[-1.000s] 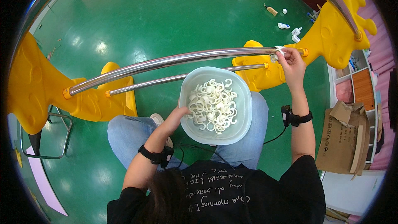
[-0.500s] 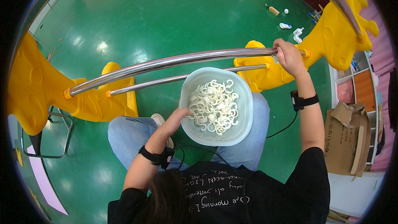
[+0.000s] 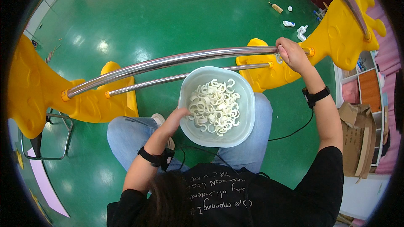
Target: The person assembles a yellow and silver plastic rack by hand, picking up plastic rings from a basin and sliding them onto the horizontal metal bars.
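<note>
a white clip point(image 3: 279, 59) seems pressed onto the steel bar point(image 3: 168, 61) near its right end by the right hand point(image 3: 293, 54), clenched there; firm pressure seems needed; the clip-filled basin point(image 3: 247, 127) is gripped at its left rim by the left hand point(image 3: 173, 121)

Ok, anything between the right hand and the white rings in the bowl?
Only the bowl's rim visibly stands between the right hand, at the thick metal bar, and the white rings; the bowl's top is open.

The left hand point(image 3: 172, 122) holds a basin point(image 3: 245, 128), white rings point(image 3: 215, 107) inside near the thumb; the right hand point(image 3: 293, 55) grasps a metal bar point(image 3: 189, 56).
</note>
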Motion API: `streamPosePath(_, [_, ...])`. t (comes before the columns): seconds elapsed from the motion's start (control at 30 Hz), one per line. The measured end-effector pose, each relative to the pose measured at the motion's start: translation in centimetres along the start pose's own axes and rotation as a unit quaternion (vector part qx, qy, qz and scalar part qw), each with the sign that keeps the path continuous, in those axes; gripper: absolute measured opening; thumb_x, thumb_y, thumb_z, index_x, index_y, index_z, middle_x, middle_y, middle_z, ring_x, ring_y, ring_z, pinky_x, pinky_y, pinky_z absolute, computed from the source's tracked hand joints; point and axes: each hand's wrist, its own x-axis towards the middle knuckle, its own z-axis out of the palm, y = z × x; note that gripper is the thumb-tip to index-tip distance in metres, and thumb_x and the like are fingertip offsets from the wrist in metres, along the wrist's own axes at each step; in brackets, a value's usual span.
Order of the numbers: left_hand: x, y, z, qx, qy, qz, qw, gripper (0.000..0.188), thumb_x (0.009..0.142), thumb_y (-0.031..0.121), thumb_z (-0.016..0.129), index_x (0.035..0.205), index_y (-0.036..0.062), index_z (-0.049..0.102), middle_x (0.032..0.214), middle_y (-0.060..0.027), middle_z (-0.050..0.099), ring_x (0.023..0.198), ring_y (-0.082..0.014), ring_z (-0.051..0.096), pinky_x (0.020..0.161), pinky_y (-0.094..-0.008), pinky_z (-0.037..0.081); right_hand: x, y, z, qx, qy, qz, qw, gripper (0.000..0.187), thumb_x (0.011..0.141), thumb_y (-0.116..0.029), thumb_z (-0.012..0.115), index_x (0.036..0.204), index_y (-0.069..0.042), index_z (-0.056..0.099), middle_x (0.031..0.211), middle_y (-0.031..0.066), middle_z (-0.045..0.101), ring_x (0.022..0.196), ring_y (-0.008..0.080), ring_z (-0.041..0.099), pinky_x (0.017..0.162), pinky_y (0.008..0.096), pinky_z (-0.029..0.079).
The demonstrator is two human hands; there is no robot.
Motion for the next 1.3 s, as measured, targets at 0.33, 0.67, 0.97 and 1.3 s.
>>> streamPosePath(0.33, [0.7, -1.0, -0.2, -0.027, 0.019, 0.004, 0.999, 0.035, 0.079, 0.026, 0.051, 0.101, -0.0007, 0.061, 0.091, -0.0077, 0.065, 0.081, -0.0172, 0.060, 0.076, -0.0274, 0.046, 0.1, 0.3, 0.0, -0.048, 0.006, -0.032, 0.998, 0.023, 0.091, -0.017, 0.040, 0.104, -0.002, 0.052, 0.087, 0.0170, 0.054, 0.081, 0.0355, 0.056, 0.074, 0.0418, 0.046])
streamPosePath(0.67, [0.9, -0.8, 0.0, -0.023, 0.010, -0.017, 1.000, 0.041, 0.080, 0.020, 0.049, 0.112, -0.0032, 0.055, 0.101, -0.0074, 0.062, 0.089, -0.0163, 0.057, 0.083, -0.0282, 0.043, 0.0, 0.0, -0.1, -0.016, 0.033, 0.005, 0.999, 0.027, 0.092, -0.021, 0.040, 0.100, 0.001, 0.054, 0.095, 0.0167, 0.054, 0.087, 0.0333, 0.054, 0.077, 0.0388, 0.045])
streamPosePath(0.97, [0.0, -1.5, -0.2, -0.021, 0.016, 0.024, 0.999, 0.037, 0.080, 0.025, 0.050, 0.103, -0.0012, 0.060, 0.092, -0.0077, 0.064, 0.081, -0.0171, 0.060, 0.076, -0.0278, 0.046, -2.5, -7.9, 2.2, -0.072, 0.267, -0.103, 0.955, 0.016, 0.073, -0.004, 0.061, 0.088, -0.005, 0.055, 0.092, 0.0110, 0.057, 0.086, 0.0322, 0.054, 0.076, 0.0434, 0.042])
streamPosePath(1.3, [0.1, -1.0, -0.7, 0.002, -0.006, 0.041, 0.999, 0.045, 0.080, 0.019, 0.049, 0.119, -0.0018, 0.047, 0.110, -0.0092, 0.056, 0.098, -0.0173, 0.052, 0.087, -0.0281, 0.040, -5.8, -12.2, 10.8, 0.076, -0.217, -0.125, 0.965, 0.031, 0.070, -0.019, 0.068, 0.098, -0.009, 0.058, 0.091, 0.0066, 0.059, 0.094, 0.0243, 0.056, 0.083, 0.0355, 0.039])
